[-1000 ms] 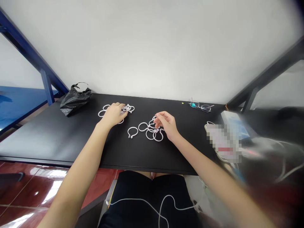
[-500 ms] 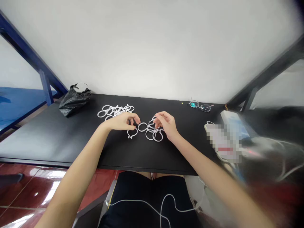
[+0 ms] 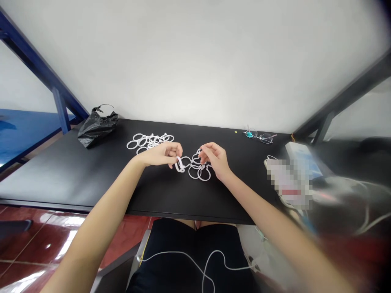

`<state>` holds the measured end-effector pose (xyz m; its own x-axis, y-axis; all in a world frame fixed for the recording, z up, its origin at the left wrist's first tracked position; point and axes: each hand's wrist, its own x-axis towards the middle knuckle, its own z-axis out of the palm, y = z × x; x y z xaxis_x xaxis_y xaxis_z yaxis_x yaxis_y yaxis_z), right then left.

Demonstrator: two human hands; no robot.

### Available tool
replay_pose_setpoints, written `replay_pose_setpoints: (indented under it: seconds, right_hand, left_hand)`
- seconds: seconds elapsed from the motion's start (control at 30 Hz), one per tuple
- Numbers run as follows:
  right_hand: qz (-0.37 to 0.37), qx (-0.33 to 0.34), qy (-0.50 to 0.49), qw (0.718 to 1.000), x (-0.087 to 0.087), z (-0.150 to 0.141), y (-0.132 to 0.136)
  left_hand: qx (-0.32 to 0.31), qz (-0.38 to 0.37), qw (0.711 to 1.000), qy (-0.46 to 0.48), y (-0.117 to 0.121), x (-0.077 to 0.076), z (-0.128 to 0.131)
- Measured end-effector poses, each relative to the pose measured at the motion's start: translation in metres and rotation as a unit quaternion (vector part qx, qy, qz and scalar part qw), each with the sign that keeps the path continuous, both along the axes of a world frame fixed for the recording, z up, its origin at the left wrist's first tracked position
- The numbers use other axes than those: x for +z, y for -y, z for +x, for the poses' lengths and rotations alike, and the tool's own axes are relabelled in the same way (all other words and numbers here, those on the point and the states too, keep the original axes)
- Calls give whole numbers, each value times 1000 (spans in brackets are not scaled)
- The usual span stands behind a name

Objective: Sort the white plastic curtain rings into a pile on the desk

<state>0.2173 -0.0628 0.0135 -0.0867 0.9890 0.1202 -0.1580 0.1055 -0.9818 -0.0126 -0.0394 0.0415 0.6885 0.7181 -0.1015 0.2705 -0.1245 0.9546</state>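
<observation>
Several white plastic rings lie on a black table [image 3: 91,179]. One loose pile [image 3: 149,141] sits at the back left. A linked cluster of rings [image 3: 198,167] lies at the middle. My left hand [image 3: 160,154] pinches a single white ring [image 3: 179,164] and holds it lifted just left of the cluster. My right hand [image 3: 214,159] has its fingers curled and pinched on the top of the linked cluster.
A crumpled black plastic bag [image 3: 97,126] sits at the table's back left. Eyeglasses [image 3: 259,136] lie at the back right. A blurred-out object [image 3: 288,179] and a white-and-blue box [image 3: 301,154] are on the right. A white cable [image 3: 195,264] crosses my lap.
My left hand left the back pile, came to the lone ring in front of the cluster, picked it up and brought it toward the cluster. My right hand stayed on the cluster.
</observation>
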Motion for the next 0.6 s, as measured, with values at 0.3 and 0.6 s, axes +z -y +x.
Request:
replay_pose_setpoints:
  seconds: [0.3,0.6]
  right_hand:
    - [40,115,75,990,-8,0,4]
    - [29,119,70,990,-12,-4,3]
  left_hand:
    - [117,-121,983,69,-2,-12,18]
    - [69,-26,997,13,1,-18,28]
